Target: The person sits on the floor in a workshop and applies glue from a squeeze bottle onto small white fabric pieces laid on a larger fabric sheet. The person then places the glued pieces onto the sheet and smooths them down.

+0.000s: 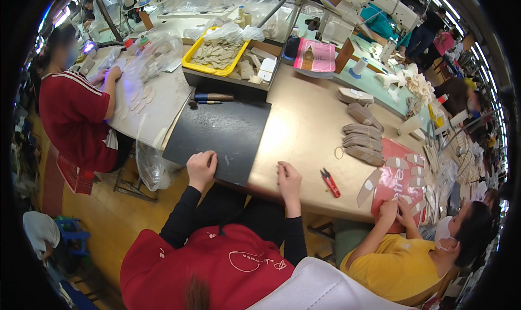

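Crowded workshop tables surround a shiny tan tabletop (pixel 304 114) at centre. Near the middle of the frame, the left hand (pixel 202 165) curls at the near edge of a matte-black rectangular board (pixel 222 136); slightly right, the right hand (pixel 289 181) rests loosely bent by the tabletop's edge. Whether either pinches something small, I cannot tell. No piece lies under work on the board, and the red-and-black thread snips (pixel 332 187), right of centre, lie unheld.

Farther right, stacked brown-grey flat pieces (pixel 362 139) look finished as bundles, while pale loose pieces in a yellow plastic tray (pixel 209 70), upper centre, seem unsorted.

White lettering marks the wearer's red sweatshirt (pixel 211 272); large pale letters cross a glossy red sheet (pixel 401 185) at right; a pink printed packet (pixel 316 58), upper centre-right, is too small to read.
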`<state>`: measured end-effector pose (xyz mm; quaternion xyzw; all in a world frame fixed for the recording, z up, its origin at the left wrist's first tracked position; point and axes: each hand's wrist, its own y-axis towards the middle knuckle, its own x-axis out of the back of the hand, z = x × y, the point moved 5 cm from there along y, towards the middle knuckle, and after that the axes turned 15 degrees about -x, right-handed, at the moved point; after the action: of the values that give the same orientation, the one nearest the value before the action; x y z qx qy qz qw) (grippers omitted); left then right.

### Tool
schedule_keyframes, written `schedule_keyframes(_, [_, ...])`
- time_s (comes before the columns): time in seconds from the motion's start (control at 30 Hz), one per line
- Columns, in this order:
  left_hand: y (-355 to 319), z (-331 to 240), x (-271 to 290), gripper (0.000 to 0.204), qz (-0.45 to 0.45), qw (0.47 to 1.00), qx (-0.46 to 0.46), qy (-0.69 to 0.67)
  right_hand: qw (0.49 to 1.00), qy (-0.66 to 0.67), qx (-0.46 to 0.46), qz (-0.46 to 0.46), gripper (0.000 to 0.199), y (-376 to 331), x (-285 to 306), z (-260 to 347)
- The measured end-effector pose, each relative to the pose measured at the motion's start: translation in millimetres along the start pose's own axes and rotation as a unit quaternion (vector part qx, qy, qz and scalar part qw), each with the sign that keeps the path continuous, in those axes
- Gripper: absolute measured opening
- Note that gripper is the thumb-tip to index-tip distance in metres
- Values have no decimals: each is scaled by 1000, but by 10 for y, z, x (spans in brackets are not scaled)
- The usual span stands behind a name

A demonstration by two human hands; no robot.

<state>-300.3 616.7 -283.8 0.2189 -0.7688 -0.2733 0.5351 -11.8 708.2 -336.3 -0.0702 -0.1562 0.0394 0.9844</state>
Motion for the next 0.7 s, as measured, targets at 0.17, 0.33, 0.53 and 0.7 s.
schedule_keyframes(0.17, [-53,1,-6,7,-47,999,5,23,998,-15,56,25,14,-17,-6,-13])
schedule_keyframes(0.33, [-109,26,-31,9,-76,997,1,32,994,-11,62,94,13,-9,12,25])
schedule_keyframes(0.53, [-167,106,-117,15,-33,999,-16,28,995,-32,72,59,12,-26,38,62])
schedule_keyframes(0.7, [-185,151,-151,16,-29,998,-42,45,998,-29,60,6,13,-51,33,51])
